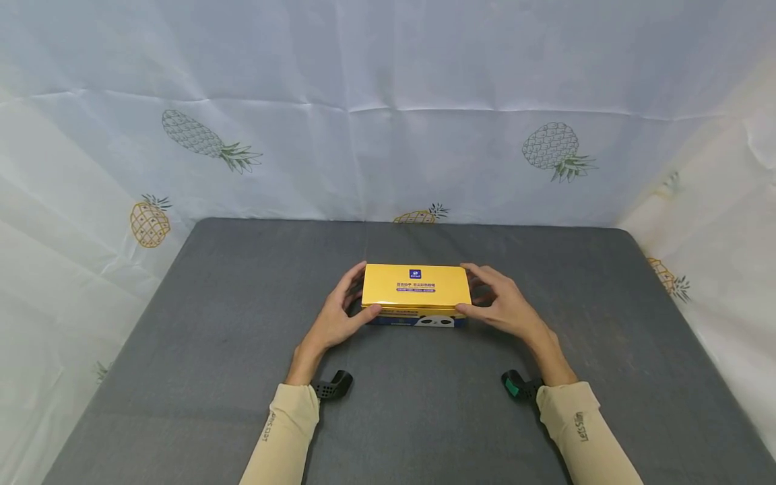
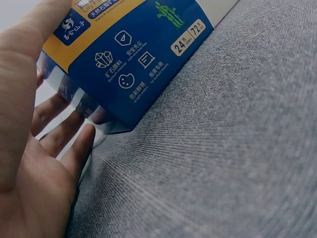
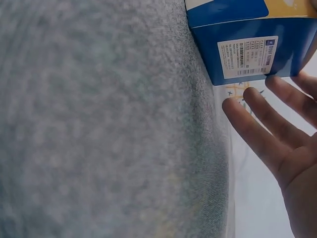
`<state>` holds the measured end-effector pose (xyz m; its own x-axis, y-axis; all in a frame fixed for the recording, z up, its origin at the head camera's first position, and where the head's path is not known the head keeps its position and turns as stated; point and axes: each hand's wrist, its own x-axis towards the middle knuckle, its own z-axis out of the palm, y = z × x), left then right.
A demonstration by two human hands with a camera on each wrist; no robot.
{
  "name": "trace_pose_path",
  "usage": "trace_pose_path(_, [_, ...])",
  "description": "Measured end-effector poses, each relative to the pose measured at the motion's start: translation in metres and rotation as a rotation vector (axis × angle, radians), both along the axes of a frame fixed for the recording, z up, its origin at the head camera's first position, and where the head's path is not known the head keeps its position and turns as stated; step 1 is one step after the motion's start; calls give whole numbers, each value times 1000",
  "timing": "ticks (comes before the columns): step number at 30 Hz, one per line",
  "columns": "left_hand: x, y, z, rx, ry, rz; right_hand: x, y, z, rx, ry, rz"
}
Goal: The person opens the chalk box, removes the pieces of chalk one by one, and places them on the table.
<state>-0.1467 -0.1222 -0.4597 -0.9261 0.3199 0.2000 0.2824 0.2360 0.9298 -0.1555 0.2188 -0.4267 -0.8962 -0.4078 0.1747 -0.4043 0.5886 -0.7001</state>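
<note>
A yellow and blue box of coloured chalk [image 1: 416,286] sits on the grey table with its yellow lid closed and a panda printed on its front. The left hand [image 1: 336,315] holds its left end, thumb at the front corner and index finger at the back corner. At the other end, the right hand [image 1: 506,303] grips in the same way. In the left wrist view the blue front of the chalk box [image 2: 133,59] shows printed icons. A white label [image 3: 247,57] is on the end face in the right wrist view; several right fingers [image 3: 262,121] are spread beside it.
The grey table [image 1: 418,417] has rounded far corners. Behind it and at both sides hangs a white curtain [image 1: 388,162] with pineapple prints. Each wrist wears a black device, one on the left wrist [image 1: 333,386] and one on the right wrist [image 1: 520,386].
</note>
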Motion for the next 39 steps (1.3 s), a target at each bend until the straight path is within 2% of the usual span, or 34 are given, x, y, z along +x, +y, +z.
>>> trace_pose_path(9, [1,-1,1,6,-6,-13,-2,0,6,44,16,5])
trace_pose_path(16, [0,-2,-1,12,-14,-25,-3,-2,9,75,33,-32])
trace_pose_path(22, [0,-2,-1,6,-9,-24,-2,-3,10,67,14,-59])
trace_pose_path(28, [0,-2,-2,2,-6,-21,3,0,9,1,9,-86])
trace_pose_path(30, [0,-2,-2,-4,-4,-18,5,1,9,-37,36,-97])
trace_pose_path(34, [-1,-2,-3,-11,1,-15,9,2,7,-132,153,-95])
trace_pose_path(39, [-1,-1,-3,-10,4,-19,11,2,7,-267,293,-41])
